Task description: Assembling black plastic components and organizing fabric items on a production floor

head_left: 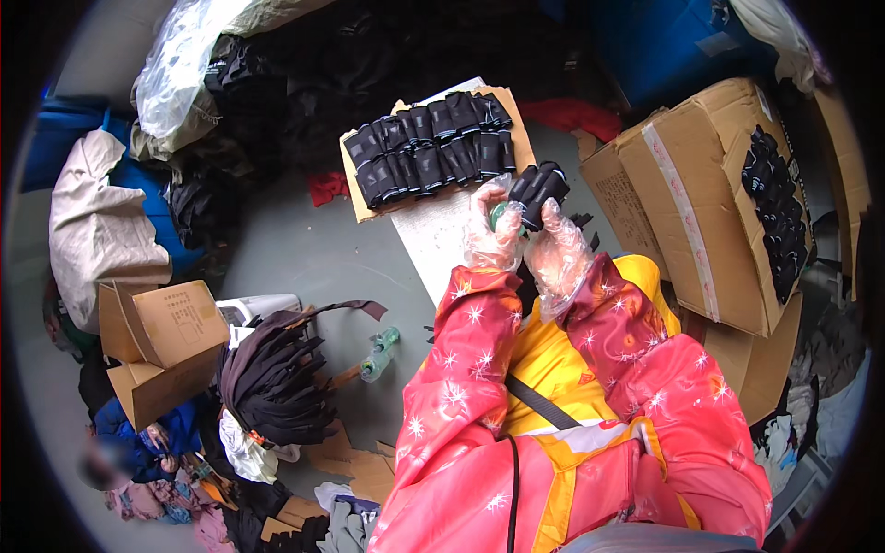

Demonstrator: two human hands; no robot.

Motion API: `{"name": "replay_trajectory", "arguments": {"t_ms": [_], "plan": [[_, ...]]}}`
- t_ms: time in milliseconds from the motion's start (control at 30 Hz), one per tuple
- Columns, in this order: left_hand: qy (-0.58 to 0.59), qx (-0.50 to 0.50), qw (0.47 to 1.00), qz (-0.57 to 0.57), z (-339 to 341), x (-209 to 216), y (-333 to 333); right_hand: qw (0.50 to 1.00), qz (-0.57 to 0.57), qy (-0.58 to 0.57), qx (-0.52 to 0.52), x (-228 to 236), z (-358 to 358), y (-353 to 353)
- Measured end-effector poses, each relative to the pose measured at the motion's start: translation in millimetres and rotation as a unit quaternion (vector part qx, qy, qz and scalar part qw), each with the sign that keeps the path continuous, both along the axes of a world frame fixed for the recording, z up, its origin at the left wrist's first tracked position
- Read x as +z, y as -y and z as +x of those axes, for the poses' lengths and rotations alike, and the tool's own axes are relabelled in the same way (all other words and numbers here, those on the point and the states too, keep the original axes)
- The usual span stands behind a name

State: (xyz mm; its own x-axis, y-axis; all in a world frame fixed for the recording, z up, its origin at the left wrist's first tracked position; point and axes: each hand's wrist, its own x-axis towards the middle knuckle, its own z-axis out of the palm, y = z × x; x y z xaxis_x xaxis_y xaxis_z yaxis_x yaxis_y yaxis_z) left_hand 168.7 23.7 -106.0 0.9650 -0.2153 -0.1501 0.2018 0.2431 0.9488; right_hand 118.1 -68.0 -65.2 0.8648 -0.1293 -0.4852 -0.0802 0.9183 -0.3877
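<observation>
Grn btl point(373, 363) on flr point(277, 267), cardbd box point(187, 318) L

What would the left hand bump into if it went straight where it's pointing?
The left hand would probably meet the black fabric bundles at the lower row's right end; depth is unclear, so it might pass above.

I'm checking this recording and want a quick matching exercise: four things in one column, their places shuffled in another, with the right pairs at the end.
Things:
1. Black bundle
2. Rows of black rolls
3. Green bottle
4. Beige cloth

Places:
A. Lying on the grey floor
B. Draped over a blue object at the picture's left
C. Laid out on a cardboard sheet
D. At the gloved left hand and right hand

Right pairs: 1-D, 2-C, 3-A, 4-B
</observation>
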Motion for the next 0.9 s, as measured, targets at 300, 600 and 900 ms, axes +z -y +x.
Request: {"name": "replay_trajectory", "arguments": {"t_ms": [300,600,900], "plan": [[0.057,0.002,0.997,0.054,2.6,-15.9,3.1,0.999,0.008,0.010,0.032,8.2,1.7,2.6],[0.082,-0.022,0.996,0.038,1.3,-10.2,-10.2,0.990,0.119,0.078,0.017,6.9,1.6,11.4],[-0.014,0.005,0.999,-0.044,-2.7,-21.7,2.5,0.981,0.174,0.082,0.002,-13.9,-0.8,2.7]]}}
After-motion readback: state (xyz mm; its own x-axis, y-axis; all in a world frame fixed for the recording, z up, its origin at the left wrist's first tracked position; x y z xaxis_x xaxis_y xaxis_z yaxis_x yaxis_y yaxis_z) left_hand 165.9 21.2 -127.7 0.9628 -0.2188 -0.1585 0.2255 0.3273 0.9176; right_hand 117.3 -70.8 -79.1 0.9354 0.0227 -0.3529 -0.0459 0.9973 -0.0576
